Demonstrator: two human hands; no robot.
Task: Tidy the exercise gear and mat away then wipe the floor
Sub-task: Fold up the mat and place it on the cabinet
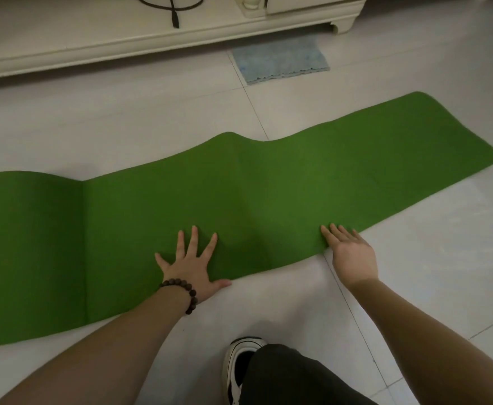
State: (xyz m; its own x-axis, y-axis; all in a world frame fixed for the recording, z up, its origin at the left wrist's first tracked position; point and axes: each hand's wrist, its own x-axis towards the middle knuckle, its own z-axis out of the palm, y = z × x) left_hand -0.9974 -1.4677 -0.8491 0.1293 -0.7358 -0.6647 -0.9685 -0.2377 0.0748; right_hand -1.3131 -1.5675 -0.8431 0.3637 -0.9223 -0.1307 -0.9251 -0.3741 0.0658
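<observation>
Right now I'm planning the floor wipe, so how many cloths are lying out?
1. A blue-grey cloth lies flat on the tiled floor, beyond the green mat, its far edge under the cream cabinet. More could be outside this view.

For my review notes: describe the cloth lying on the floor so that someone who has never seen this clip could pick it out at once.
Start at the cream cabinet along the far wall and follow its base to the right foot. The cloth lies flat on the white floor tiles just in front of it, beyond the long green mat. It is the only pale blue-grey thing there, small, rectangular, with a wavy near edge.
</observation>
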